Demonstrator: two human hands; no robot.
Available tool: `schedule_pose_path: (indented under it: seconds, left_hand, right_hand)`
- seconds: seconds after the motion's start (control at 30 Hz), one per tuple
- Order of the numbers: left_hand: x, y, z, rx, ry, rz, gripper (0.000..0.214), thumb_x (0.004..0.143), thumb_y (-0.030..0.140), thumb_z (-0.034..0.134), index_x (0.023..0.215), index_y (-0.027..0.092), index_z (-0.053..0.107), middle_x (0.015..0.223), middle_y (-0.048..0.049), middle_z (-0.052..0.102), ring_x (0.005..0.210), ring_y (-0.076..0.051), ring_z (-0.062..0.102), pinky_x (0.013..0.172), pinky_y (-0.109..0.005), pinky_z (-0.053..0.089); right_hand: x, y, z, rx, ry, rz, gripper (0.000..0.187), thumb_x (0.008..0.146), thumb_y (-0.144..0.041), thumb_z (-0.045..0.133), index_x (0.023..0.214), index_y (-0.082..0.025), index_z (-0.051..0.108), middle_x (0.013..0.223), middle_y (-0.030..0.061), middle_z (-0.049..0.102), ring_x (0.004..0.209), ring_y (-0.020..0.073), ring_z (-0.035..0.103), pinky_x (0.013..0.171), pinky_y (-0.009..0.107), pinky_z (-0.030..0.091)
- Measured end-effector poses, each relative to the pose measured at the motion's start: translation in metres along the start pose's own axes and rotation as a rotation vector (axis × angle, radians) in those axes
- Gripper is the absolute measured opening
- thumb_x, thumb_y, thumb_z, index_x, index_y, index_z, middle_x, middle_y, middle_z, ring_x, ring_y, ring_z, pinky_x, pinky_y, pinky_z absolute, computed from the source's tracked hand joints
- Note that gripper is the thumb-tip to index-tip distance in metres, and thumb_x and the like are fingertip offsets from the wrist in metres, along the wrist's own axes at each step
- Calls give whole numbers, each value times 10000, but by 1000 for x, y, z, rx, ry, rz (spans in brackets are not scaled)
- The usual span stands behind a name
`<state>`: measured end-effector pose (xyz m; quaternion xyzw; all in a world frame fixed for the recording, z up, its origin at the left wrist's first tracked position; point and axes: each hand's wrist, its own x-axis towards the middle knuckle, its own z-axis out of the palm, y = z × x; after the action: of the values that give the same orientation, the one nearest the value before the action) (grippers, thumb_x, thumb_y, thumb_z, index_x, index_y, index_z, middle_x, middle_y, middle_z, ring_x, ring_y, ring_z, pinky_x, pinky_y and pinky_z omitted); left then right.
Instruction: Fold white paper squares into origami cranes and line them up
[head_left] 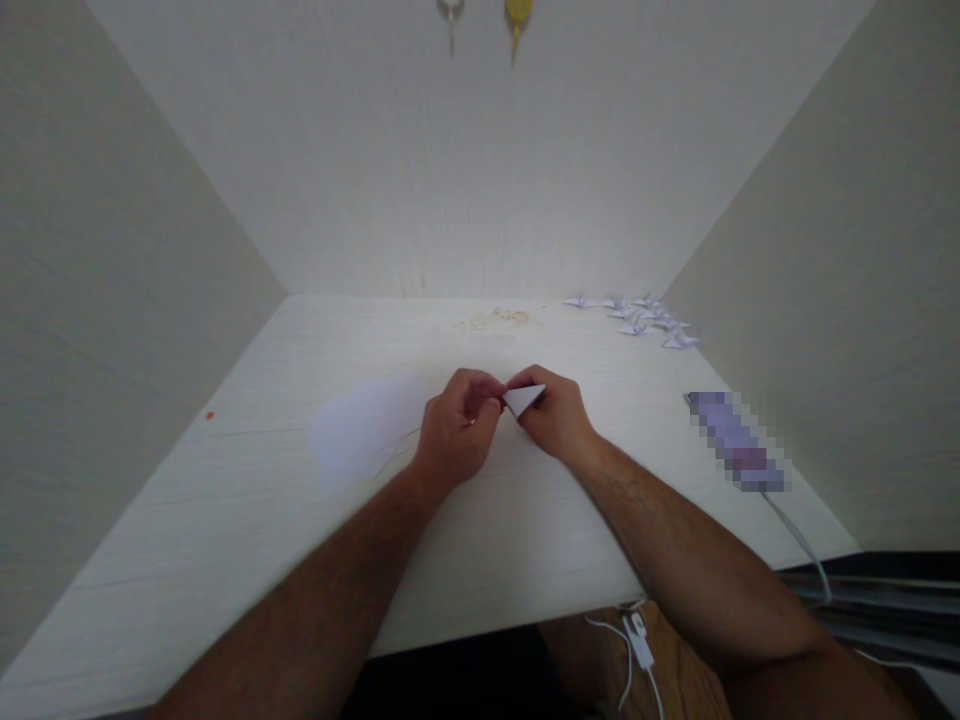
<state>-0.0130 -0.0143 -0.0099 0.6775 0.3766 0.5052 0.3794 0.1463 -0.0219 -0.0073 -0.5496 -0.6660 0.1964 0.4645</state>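
A small folded piece of white paper (524,399), triangular in outline, is held above the middle of the white table. My left hand (463,418) pinches its left corner between thumb and fingertips. Around its right side my right hand (556,412) is closed, the thumb and forefinger on the paper. The fingertips partly cover the folds. Left of my left hand lie white paper sheets (360,425) on the tabletop, their near edges partly hidden by my wrist.
Several folded paper cranes (637,328) sit at the table's back right corner. A pixelated phone-like device (735,440) with a cable (799,540) lies at the right. A small orange bit (210,415) is far left. Pale walls (465,180) enclose the table; a white cable connector (639,640) hangs below its front edge.
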Motion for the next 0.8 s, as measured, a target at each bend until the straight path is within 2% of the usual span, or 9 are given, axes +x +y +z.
schedule_pose_path:
  seconds: [0.2, 0.37, 0.47, 0.6, 0.7, 0.8]
  left_hand:
    - [1, 3, -3, 33, 20, 24, 125, 801, 168, 578, 912, 186, 633, 864, -29, 720, 782, -169, 689, 733, -299, 551]
    - [2, 10, 1, 71, 50, 9, 96, 763, 195, 613, 851, 178, 648, 815, -29, 711, 747, -166, 668, 721, -301, 540]
    - [5, 14, 5, -60, 89, -109, 101, 743, 230, 643, 824, 171, 630, 774, -27, 698, 702, -166, 669, 682, -311, 556]
    - [12, 14, 7, -326, 134, -377, 227, 705, 299, 707, 852, 159, 604, 773, -31, 696, 646, -158, 665, 613, -306, 564]
    - [15, 9, 3, -404, -20, -546, 297, 698, 402, 728, 760, 128, 630, 696, -51, 678, 598, -153, 646, 583, -290, 553]
    - [15, 5, -1, -439, -84, -581, 318, 662, 410, 769, 754, 130, 649, 703, -58, 688, 612, -154, 649, 605, -295, 556]
  right_hand:
    - [-1, -2, 1, 90, 0, 29, 111, 678, -192, 640, 789, -193, 655, 681, -18, 661, 589, 119, 570, 538, 228, 414]
    - [-1, -2, -1, -13, -15, -44, 85, 709, -217, 640, 792, -198, 637, 673, -27, 651, 594, 117, 561, 568, 239, 412]
    - [-1, 1, -1, -120, -16, -131, 68, 748, -209, 621, 814, -203, 633, 756, -7, 676, 680, 136, 592, 630, 258, 431]
    - [-2, 1, 1, -258, -36, -293, 86, 803, -199, 599, 877, -198, 643, 880, 37, 685, 839, 169, 608, 749, 287, 450]
    - [-4, -1, 1, -333, -65, -341, 140, 821, -167, 573, 938, -204, 640, 935, 43, 682, 886, 171, 603, 773, 286, 444]
    - [-5, -4, -1, -379, -59, -331, 129, 834, -165, 547, 933, -203, 620, 930, 40, 671, 879, 165, 594, 754, 277, 434]
